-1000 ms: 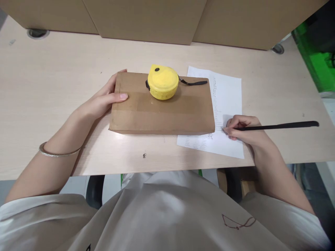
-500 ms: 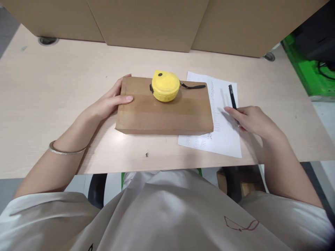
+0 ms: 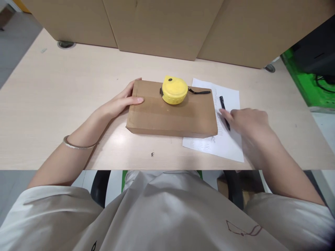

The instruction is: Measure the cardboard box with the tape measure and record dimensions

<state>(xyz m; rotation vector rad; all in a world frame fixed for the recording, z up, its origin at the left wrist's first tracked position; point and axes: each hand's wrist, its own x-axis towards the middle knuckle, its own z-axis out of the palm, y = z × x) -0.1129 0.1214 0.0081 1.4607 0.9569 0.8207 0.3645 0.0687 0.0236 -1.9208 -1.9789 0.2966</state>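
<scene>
My left hand (image 3: 119,103) holds the left end of a brown cardboard box (image 3: 151,120), its thumb on the top and its other fingers behind the end. A yellow tape measure (image 3: 174,90) lies on the box, its black wrist strap (image 3: 200,92) stretching right. To the right, a black pen (image 3: 222,102) lies on a printed sheet of paper (image 3: 232,150). My right hand (image 3: 250,122) is over the sheet, thumb stretched across the pen. Its other fingers are mostly hidden under the hand and do not appear wrapped round the pen.
Large cardboard boxes (image 3: 162,31) stand along the back of the pale wooden table (image 3: 78,80). Round cable holes (image 3: 66,45) sit near the back corners. Beyond the right edge is a green surface (image 3: 300,83) with dark equipment. My lap and a chair are below the front edge.
My right hand has lowered and turned palm down, and the pen has gone from its grasp to lying on the sheet. The view has shifted; my left hand still holds the box.
</scene>
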